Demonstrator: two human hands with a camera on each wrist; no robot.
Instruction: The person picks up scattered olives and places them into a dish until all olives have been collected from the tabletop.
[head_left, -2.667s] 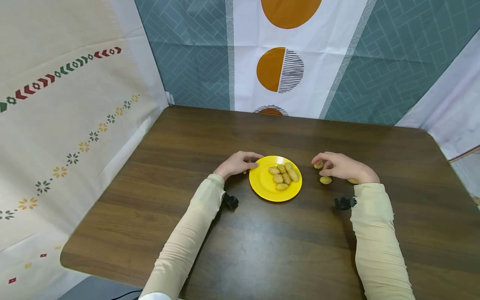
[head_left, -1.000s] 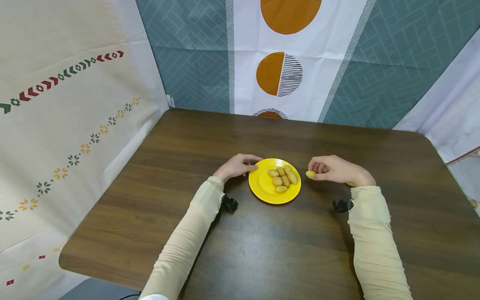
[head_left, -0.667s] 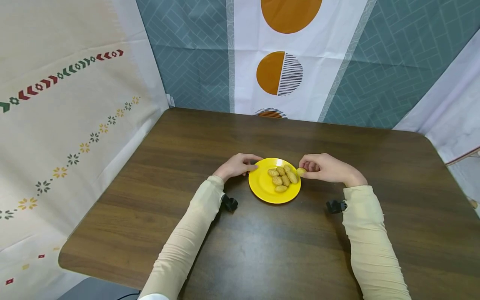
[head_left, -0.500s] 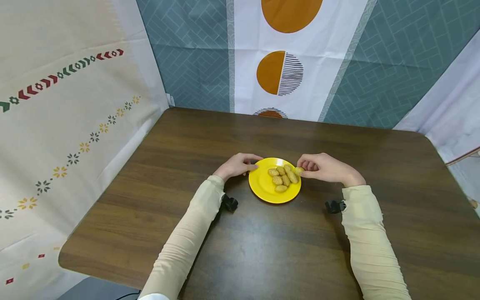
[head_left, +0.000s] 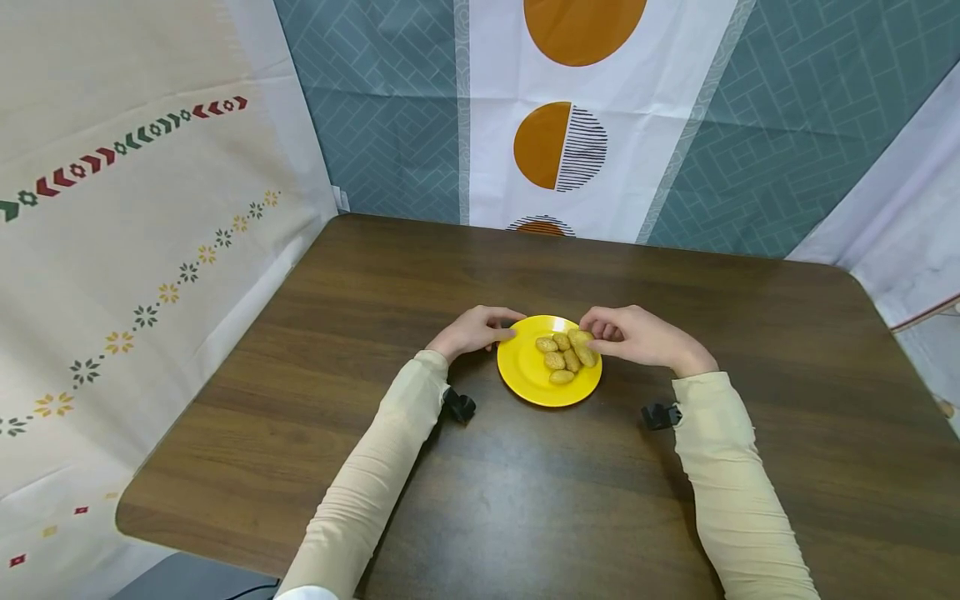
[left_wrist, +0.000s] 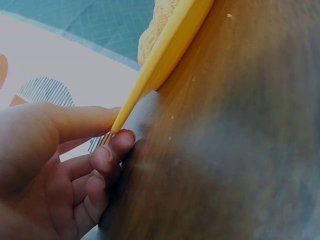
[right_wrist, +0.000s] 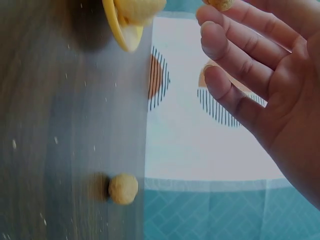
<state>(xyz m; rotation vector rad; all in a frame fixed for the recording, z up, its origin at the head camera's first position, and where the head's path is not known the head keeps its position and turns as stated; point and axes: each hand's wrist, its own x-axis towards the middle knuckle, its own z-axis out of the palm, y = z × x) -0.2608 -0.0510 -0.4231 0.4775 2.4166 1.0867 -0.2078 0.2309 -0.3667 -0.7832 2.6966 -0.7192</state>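
Pinching the near-left rim of the yellow plate (head_left: 525, 379) between thumb and curled fingers, the left hand (head_left: 472, 329) steadies it on the brown table (head_left: 525, 500). The right hand (head_left: 637, 337) hovers over the plate's right side, its fingertips grasping a small tan nut (right_wrist: 219, 4) just above the pile of nuts (head_left: 564, 355) lying on the plate. Another loose nut (right_wrist: 123, 189) sits on the table, well apart from the plate, seen in the right wrist view.

Yellow plate (head_left: 525, 382): one. Nuts (head_left: 555, 361) on plate: about six.
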